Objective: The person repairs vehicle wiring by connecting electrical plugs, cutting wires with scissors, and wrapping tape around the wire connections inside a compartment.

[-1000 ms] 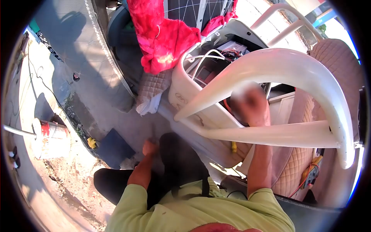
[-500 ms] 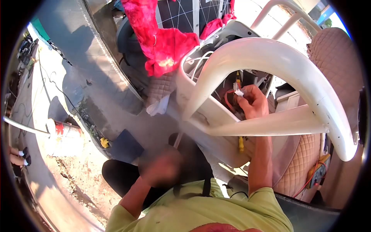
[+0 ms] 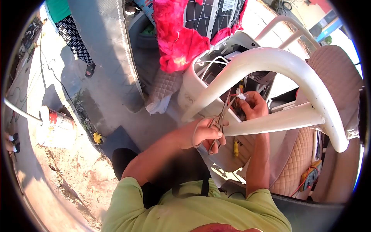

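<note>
My left hand (image 3: 206,133) is closed around the handles of a pair of metal scissors (image 3: 222,113). Its blades point up, slightly apart, near the wires. Inside the curved white tube frame (image 3: 270,58), my right hand (image 3: 255,105) pinches a small white connector (image 3: 241,96). Red wires and a yellow piece (image 3: 241,84) are close to the connector. Where the wires run below the fingers is partly hidden. Behind the tube, an open white housing (image 3: 189,83) holds more white cables and dark parts.
Red plush cloth (image 3: 174,42) hangs beside a wire grille (image 3: 201,15). A yellow multimeter (image 3: 310,176) lies at right by a quilted tan seat (image 3: 297,162). A yellow-handled tool (image 3: 236,147) is below the tube. A person in patterned trousers (image 3: 73,36) stands at upper left, near a bucket (image 3: 58,125).
My left hand has risen from my lap to the tube, and scissors now show clearly in it. My right hand keeps its pinch on the connector. A person has come into view at upper left.
</note>
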### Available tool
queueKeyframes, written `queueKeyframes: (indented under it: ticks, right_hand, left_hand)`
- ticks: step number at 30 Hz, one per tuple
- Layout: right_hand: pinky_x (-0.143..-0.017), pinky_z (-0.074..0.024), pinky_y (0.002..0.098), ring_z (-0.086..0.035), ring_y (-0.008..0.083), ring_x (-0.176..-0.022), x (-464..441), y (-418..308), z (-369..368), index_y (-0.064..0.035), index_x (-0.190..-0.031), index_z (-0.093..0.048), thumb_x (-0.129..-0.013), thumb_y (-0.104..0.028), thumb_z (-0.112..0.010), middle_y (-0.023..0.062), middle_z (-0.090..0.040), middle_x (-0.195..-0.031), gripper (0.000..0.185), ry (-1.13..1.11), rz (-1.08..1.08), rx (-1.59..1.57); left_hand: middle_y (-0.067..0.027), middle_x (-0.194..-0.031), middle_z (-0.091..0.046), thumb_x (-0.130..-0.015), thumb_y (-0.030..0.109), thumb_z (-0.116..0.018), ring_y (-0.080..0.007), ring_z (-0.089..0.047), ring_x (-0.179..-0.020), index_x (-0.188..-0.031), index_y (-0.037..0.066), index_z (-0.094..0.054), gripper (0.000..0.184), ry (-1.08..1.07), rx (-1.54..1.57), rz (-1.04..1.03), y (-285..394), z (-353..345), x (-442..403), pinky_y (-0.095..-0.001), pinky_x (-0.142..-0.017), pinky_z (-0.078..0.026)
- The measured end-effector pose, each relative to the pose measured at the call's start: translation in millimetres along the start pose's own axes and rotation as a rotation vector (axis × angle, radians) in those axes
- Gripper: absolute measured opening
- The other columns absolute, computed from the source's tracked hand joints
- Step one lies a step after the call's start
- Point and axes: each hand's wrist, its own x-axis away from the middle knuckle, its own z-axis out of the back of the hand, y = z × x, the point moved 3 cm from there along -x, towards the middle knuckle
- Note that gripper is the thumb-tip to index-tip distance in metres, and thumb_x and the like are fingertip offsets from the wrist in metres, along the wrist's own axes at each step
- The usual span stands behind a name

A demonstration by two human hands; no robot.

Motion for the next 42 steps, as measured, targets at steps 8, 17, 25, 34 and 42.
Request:
queueKeyframes:
  ticks: [8, 17, 25, 34, 42]
  right_hand:
    - [-0.071, -0.0528, 0.0231, -0.065, 0.0068, -0.076, 7, -4, 0, 0.0018, -0.101, -0.063, -0.089, 0.006, -0.068, 0.0041, -0.071, -0.085, 0.013, -0.048, 0.046, -0.102]
    - [-0.063, -0.0498, 0.0222, -0.061, 0.0043, -0.071, 9, 1, 3, -0.0003, -0.092, -0.064, -0.087, 0.006, -0.072, 0.0001, -0.067, -0.079, 0.011, -0.062, 0.088, -0.182]
    - [-0.061, -0.0455, 0.0199, -0.056, 0.001, -0.069, 10, 2, 6, -0.0002, -0.091, -0.063, -0.083, 0.009, -0.067, -0.0022, -0.065, -0.079, 0.012, -0.107, 0.128, -0.206]
    - [-0.066, -0.0489, 0.0203, -0.06, 0.0031, -0.074, 6, 12, 7, -0.0002, -0.097, -0.063, -0.089, 0.007, -0.066, -0.0004, -0.067, -0.082, 0.012, -0.089, 0.193, -0.23]
    - [-0.073, -0.0538, 0.0243, -0.066, 0.0105, -0.078, -3, 15, 8, 0.0021, -0.114, -0.057, -0.098, 0.001, -0.062, 0.01, -0.074, -0.091, 0.017, 0.084, 0.111, -0.197]
  left_hand:
    - [-0.0133, -0.093, -0.067, -0.097, 0.029, -0.06, -0.0203, -0.067, -0.066, -0.14, -0.004, -0.044, 0.057, 0.079, -0.103, 0.006, 8, 5, -20, -0.0326, -0.06, -0.052]
    - [-0.0115, -0.089, -0.065, -0.098, 0.018, -0.063, -0.0172, -0.065, -0.061, -0.137, -0.004, -0.047, 0.047, 0.151, -0.412, -0.047, 14, 5, -26, -0.0307, -0.055, -0.05]
    - [-0.0109, -0.086, -0.064, -0.099, 0.016, -0.061, -0.0159, -0.063, -0.06, -0.136, -0.002, -0.047, 0.044, 0.13, -0.35, -0.03, 10, 10, -30, -0.0299, -0.054, -0.049]
    - [-0.0094, -0.078, -0.062, -0.096, 0.014, -0.061, -0.0133, -0.059, -0.053, -0.135, -0.001, -0.049, 0.044, 0.164, -0.433, -0.033, 20, 7, -26, -0.0292, -0.051, -0.046]
    - [-0.0107, -0.084, -0.067, -0.093, 0.015, -0.065, -0.0161, -0.066, -0.064, -0.14, 0.001, -0.047, 0.052, 0.248, -0.606, -0.15, 24, 3, -9, -0.0323, -0.061, -0.052]
